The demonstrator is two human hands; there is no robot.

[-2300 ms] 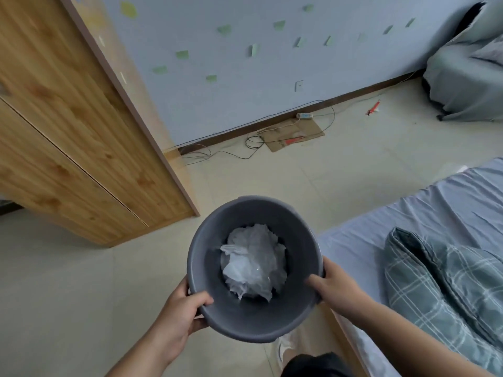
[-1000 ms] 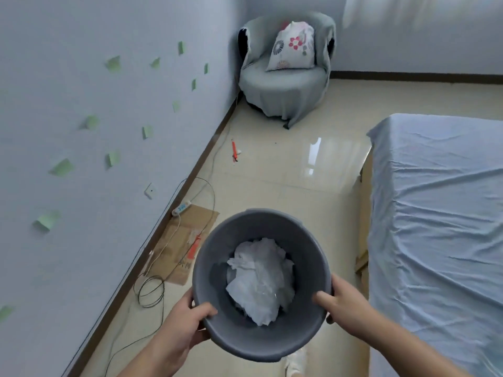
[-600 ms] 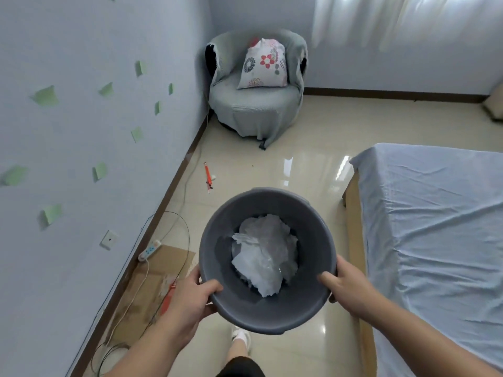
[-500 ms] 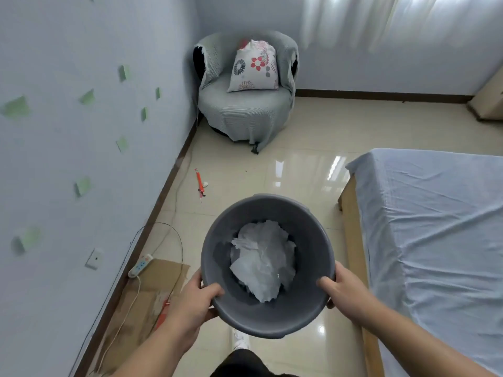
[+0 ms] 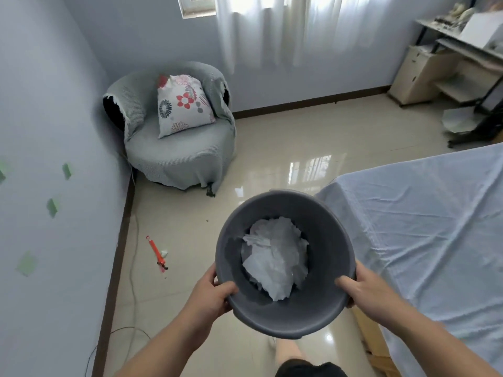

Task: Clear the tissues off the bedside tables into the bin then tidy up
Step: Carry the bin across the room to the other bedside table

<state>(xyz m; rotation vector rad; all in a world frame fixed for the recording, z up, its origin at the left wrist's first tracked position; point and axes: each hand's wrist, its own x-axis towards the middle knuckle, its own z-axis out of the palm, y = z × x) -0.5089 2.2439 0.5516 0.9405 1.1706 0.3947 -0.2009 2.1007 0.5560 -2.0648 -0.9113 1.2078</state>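
Head view: I am watching the room swing round. A couple of seconds ago a wooden wardrobe and the wall skirting were filling the frame, and now the armchair [image 5: 177, 156] with its flowered cushion [image 5: 183, 104] is sitting in the far corner, with the curtained window and a desk [image 5: 462, 50] coming in at the upper right.

The grip is not changing. The left hand [image 5: 209, 295] and right hand [image 5: 367, 292] are staying clamped on opposite sides of the grey bin [image 5: 332, 240], each with its thumb hooked inside the near rim and its fingers outside. They are carrying it in the air above the floor, just beside the foot corner of the bed [image 5: 422, 219].

The crumpled tissues [image 5: 275, 257] are lying in the bottom of the bin as before, so nothing is spilling on the way.

I am reading this as a walk round the foot of the bed, either to a second bedside table or to wherever the bin belongs. No bedside table is showing, so I cannot tell which. A red pen-like thing [image 5: 156, 251] and a white scrap are lying on the floor near the left wall.
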